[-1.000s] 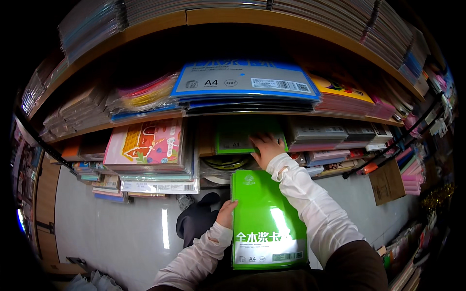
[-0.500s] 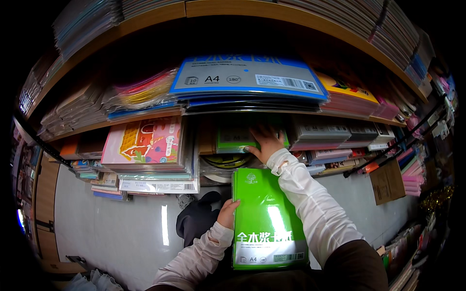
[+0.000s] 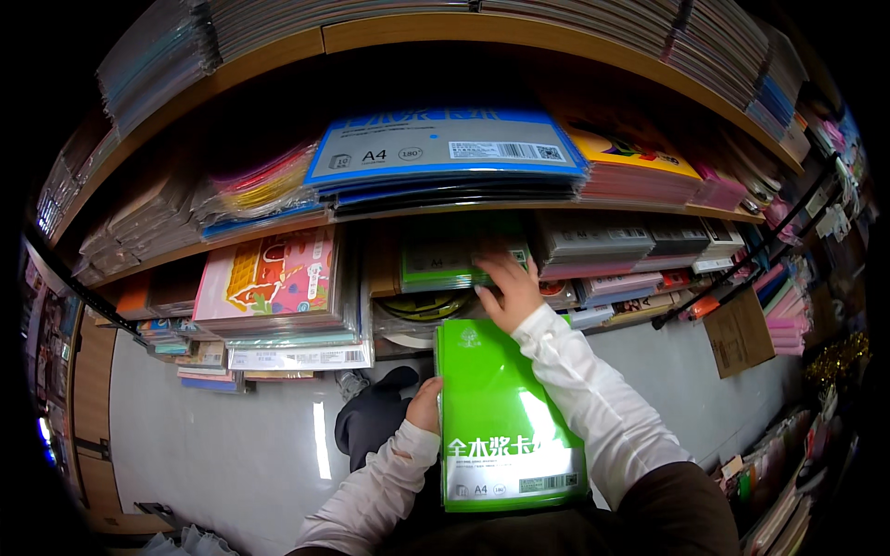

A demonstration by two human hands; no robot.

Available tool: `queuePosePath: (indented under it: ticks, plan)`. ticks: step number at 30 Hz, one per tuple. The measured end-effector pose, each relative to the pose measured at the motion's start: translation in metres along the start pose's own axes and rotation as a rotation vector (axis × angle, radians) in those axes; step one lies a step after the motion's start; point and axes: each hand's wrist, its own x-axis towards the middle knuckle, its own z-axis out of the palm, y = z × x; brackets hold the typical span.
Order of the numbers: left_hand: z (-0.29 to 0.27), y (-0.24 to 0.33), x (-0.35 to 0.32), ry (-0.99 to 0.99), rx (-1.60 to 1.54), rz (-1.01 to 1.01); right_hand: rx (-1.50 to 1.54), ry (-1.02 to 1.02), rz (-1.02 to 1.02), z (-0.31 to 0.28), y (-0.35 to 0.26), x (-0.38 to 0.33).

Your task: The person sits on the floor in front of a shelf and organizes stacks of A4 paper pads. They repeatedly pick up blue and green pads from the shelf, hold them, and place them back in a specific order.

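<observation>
Green pack (image 3: 505,422) upright, below the shelf (image 3: 278,239), over the lap; left hand (image 3: 426,406) at its left edge, fingers curled on it; right hand (image 3: 510,292) reaches onto the green stack (image 3: 445,264) on the shelf, fingers spread flat on top; pink stack (image 3: 273,278) lies left, grey packs (image 3: 593,241) right.

Two hands show: the left hand (image 3: 425,406) grips the edge of one bright green pack (image 3: 505,422), and the right hand (image 3: 508,292) lies flat on one more green pack (image 3: 443,264) on the shelf. Three wooden shelves (image 3: 389,35) carry paper stacks, too many to count. One blue pack (image 3: 445,148) tops the middle shelf, and one cardboard box (image 3: 739,332) stands at the right.
</observation>
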Motion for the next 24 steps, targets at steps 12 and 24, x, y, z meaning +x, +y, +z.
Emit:
queuePosePath:
  ticks: [12,24]
  plan:
    - [0.008,0.0,-0.01,-0.153,0.26,0.095,0.348,-0.059,0.687,-0.095,0.021,-0.197]
    - [0.005,-0.005,-0.006,-0.134,0.439,0.162,0.07,-0.459,0.738,-0.133,-0.033,-0.212]
